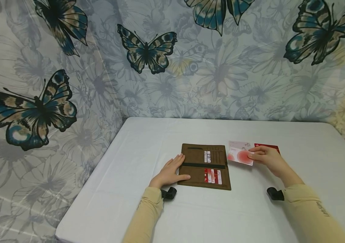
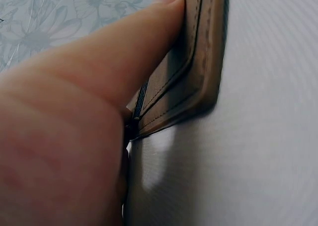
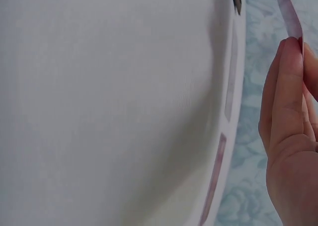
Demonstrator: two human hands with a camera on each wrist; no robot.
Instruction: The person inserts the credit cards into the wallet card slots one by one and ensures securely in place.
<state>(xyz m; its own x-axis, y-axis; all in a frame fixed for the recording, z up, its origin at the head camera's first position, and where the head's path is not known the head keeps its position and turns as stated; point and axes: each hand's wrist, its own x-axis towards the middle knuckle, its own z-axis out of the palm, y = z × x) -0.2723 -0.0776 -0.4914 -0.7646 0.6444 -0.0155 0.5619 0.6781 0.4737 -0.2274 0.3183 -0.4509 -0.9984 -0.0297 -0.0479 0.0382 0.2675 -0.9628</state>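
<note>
A brown wallet [image 1: 201,182] lies unfolded on the white table, with several cards showing in its slots. My left hand [image 1: 168,171] rests on the wallet's left edge, fingers stretched out and thumb [image 2: 144,35] on its lower half. To the wallet's right, my right hand [image 1: 268,160] pinches a pink-and-white card [image 1: 241,156] between thumb and fingertips. That held card [image 3: 289,12] is raised off the table in the right wrist view, seen nearly edge-on. Behind it lies a pale card [image 1: 240,145], partly covered.
A red card [image 1: 268,145] lies on the table just beyond my right hand, partly hidden by it. The white table [image 1: 148,135] extends around the wallet. Its far edge meets a wall covering [image 1: 221,84] printed with butterflies and flowers.
</note>
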